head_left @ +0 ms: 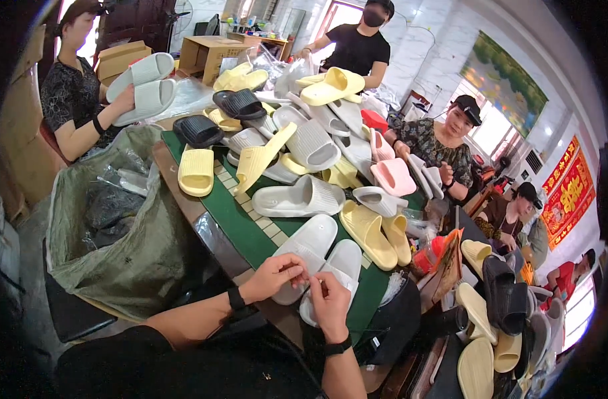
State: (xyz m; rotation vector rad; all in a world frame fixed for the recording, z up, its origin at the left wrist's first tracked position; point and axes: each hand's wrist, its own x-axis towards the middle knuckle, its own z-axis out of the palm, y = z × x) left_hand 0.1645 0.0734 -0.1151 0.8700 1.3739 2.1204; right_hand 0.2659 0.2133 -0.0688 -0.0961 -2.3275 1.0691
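Note:
Two white slide sandals [320, 256] lie side by side on the green table mat [251, 233] right in front of me. My left hand [274, 274] rests on the heel of the left sandal with its fingers pinched together. My right hand [329, 302] sits at the heel of the right sandal, fingertips meeting those of my left hand. Something small may be pinched between them, but it is too small to make out. Each of my wrists wears a black band.
A heap of white, yellow, pink and black sandals [304, 143] covers the table. A large green sack [128, 246] gapes at the left. More sandals [497, 312] pile up at the right. A person at left holds a pale pair [144, 86]; other people sit around.

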